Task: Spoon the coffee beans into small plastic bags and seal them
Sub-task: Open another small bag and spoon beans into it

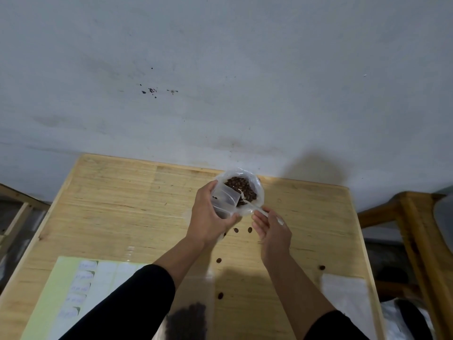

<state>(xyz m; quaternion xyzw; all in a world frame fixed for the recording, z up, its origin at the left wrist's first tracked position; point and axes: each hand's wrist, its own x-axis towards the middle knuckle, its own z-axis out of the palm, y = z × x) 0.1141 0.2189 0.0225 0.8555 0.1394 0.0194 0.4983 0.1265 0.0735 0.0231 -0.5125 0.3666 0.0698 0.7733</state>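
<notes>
Label sheet (pixel 73 298) lies at 8 o'clock on the wooden table (pixel 117 192), handwritten stickers on it, untouched. Left hand (pixel 208 217) at centre, fingers curled round a small clear plastic bag (pixel 224 201), mouth tipped toward 1 o'clock against the bulk bag of coffee beans (pixel 241 190). A few beans visible inside the small bag. Right hand (pixel 272 229) at 3 o'clock of the left, pinching a white plastic spoon (pixel 255 209) by the handle, bowl down in the bulk beans. Loose beans (pixel 236 230) scattered on the table below the hands. A filled bag (pixel 188 317) sits at 6 o'clock, blurred; seal state unclear. Step, by judgement: scooping, early fill of this bag. Next needs a level lift of the spoon into the small bag's mouth, mouth kept open, else more spill.
</notes>
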